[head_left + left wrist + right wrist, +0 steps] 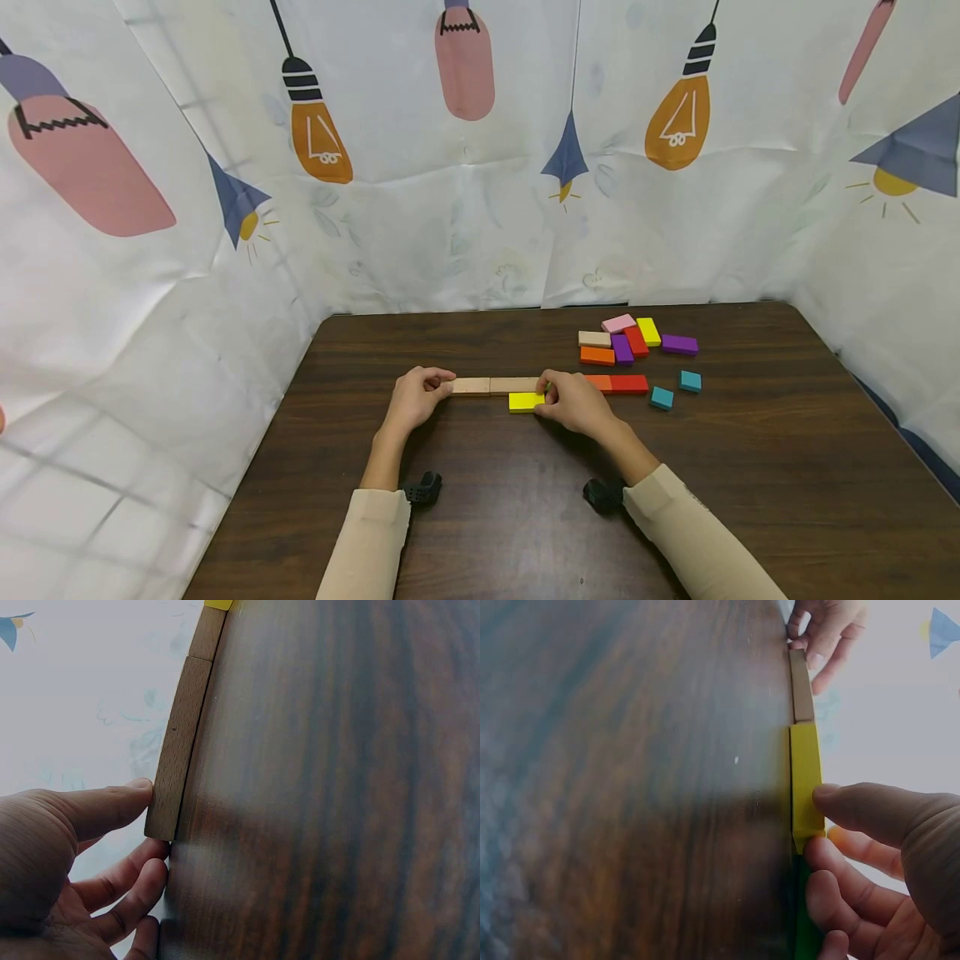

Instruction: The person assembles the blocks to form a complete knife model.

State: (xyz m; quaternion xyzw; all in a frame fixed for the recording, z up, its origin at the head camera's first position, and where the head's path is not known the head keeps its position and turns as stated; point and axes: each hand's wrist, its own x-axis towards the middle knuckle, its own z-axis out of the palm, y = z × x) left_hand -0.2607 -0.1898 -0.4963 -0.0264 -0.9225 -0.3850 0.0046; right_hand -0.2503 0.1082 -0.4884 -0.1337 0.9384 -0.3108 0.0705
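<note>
A row of wooden blocks lies across the table, with plain ones at its left. My left hand (417,397) holds the left end of the outermost plain wooden block (176,742) between thumb and fingers. In front of the row sits a yellow block (526,403), its long side parallel to it. My right hand (577,403) pinches the right end of this yellow block, thumb on one side and fingers at the end. A green block (805,907) shows past the fingers in the right wrist view. Further right in the row come an orange block (598,384) and a red block (629,384).
Two small teal blocks (662,398) lie beyond the row's right end. Behind stands a loose cluster of several blocks, among them a pink block (618,323) and a purple block (679,345). A patterned curtain (465,233) hangs behind the dark wooden table (510,533).
</note>
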